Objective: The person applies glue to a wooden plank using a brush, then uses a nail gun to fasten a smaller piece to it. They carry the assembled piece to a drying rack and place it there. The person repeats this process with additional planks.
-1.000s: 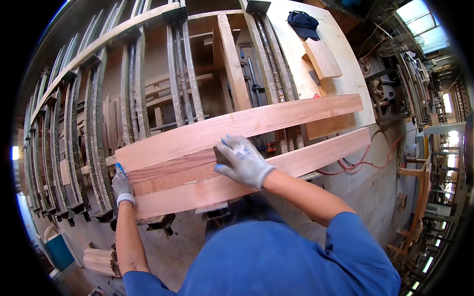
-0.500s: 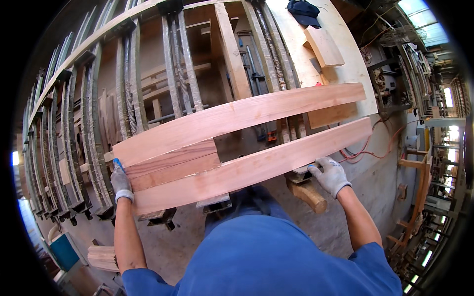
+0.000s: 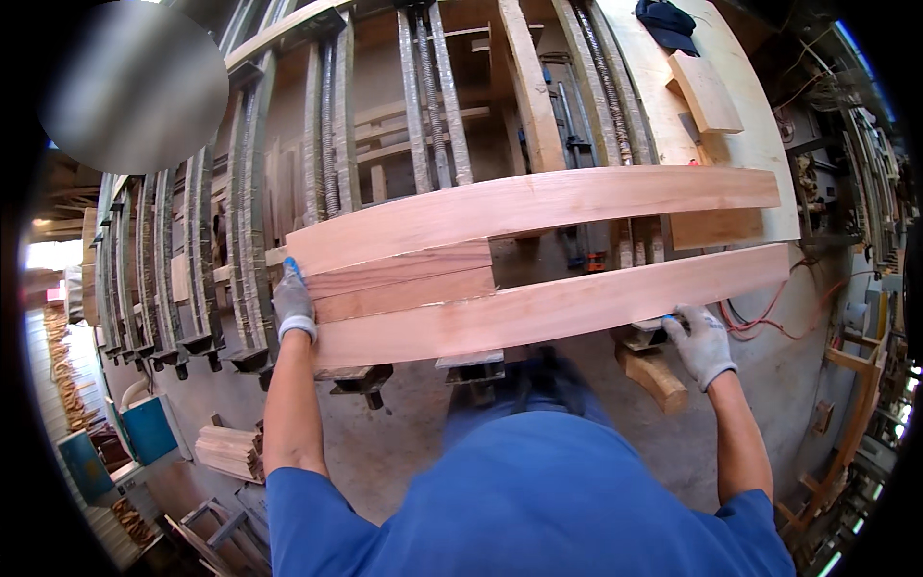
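Note:
Two long, pale, slightly curved boards lie across the clamp rack, a far curved board (image 3: 538, 207) and a near board (image 3: 577, 298). Short, darker striped wood blocks (image 3: 404, 281) sit between them at the left, and a gap separates the boards farther right. My left hand (image 3: 293, 300), in a grey glove with blue fingertips, grips the left end of this stack; some of its fingers are hidden. Just off the near board's front edge, my right hand (image 3: 704, 346), gloved alike, has thumb and fingers apart beside a metal clamp end (image 3: 642, 334). It holds nothing visible.
Screw clamps (image 3: 327, 125) run away behind the boards. At the far right, a light panel (image 3: 760, 96) carries a dark cap (image 3: 667, 25) and a wood block (image 3: 707, 93). A rounded wooden piece (image 3: 654, 380) sticks out below the clamp end. A round grey blur covers the upper left.
My view has turned left, so boards, clamps and hands appear farther right. Both hands keep nearly the same places against the boards, which look unmoved on the rack.

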Action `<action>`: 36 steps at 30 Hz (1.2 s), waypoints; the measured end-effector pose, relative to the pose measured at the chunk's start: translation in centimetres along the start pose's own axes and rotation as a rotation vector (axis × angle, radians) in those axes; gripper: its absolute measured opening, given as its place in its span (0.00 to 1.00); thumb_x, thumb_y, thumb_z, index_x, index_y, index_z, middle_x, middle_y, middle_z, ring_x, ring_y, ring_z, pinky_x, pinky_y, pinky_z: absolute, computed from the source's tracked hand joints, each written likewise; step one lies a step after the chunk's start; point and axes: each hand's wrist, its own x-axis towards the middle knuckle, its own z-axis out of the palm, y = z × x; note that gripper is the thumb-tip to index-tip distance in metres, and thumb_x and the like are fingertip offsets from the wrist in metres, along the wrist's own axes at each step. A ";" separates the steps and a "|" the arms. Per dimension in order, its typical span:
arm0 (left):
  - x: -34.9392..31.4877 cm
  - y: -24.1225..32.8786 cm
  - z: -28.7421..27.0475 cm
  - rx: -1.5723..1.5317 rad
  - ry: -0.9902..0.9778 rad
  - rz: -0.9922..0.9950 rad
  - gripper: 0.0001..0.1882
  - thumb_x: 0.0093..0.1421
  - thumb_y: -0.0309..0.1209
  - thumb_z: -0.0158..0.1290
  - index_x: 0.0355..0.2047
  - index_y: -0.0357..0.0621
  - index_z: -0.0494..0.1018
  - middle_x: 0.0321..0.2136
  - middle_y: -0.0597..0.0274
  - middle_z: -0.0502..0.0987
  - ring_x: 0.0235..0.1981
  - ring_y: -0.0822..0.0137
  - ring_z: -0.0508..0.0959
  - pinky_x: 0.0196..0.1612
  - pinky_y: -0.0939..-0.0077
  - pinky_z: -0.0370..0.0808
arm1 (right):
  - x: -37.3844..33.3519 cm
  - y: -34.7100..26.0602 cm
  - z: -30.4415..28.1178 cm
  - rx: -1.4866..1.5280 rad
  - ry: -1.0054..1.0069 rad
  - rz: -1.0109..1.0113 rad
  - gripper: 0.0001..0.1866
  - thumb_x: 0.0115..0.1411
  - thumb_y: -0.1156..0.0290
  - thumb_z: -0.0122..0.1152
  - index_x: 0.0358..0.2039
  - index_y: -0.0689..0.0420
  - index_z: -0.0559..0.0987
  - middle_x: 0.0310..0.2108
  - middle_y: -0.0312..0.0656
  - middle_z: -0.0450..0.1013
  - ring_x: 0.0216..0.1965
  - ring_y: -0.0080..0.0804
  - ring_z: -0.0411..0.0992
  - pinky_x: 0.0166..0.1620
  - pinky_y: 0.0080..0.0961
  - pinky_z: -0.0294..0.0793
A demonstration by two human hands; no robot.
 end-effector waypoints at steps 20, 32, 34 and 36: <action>3.2 -3.3 0.6 0.008 0.007 0.056 0.39 0.72 0.61 0.37 0.51 0.33 0.79 0.50 0.33 0.79 0.53 0.35 0.78 0.60 0.48 0.72 | -37.5 9.5 24.9 0.284 -0.539 0.632 0.34 0.69 0.38 0.44 0.39 0.55 0.87 0.47 0.54 0.81 0.52 0.56 0.77 0.57 0.45 0.74; -33.4 15.5 1.3 -0.676 -0.128 1.202 0.15 0.64 0.26 0.60 0.51 0.40 0.79 0.41 0.49 0.83 0.43 0.49 0.83 0.51 0.59 0.79 | -50.8 13.6 39.0 1.312 -0.214 1.272 0.21 0.71 0.54 0.59 0.44 0.62 0.83 0.35 0.49 0.83 0.33 0.42 0.83 0.36 0.46 0.84; -44.3 17.7 1.6 -0.675 -0.333 1.472 0.14 0.63 0.29 0.62 0.49 0.43 0.81 0.41 0.50 0.84 0.41 0.52 0.84 0.44 0.61 0.82 | -51.9 14.7 39.9 1.379 -0.154 1.254 0.21 0.71 0.52 0.58 0.45 0.60 0.83 0.36 0.47 0.83 0.35 0.42 0.82 0.36 0.46 0.82; -52.8 17.2 5.6 -0.640 -0.720 1.376 0.16 0.63 0.31 0.64 0.51 0.43 0.81 0.43 0.51 0.84 0.42 0.58 0.85 0.46 0.66 0.82 | -53.8 15.4 39.3 1.452 -0.064 1.195 0.22 0.70 0.50 0.56 0.45 0.58 0.84 0.32 0.43 0.82 0.31 0.40 0.80 0.30 0.38 0.79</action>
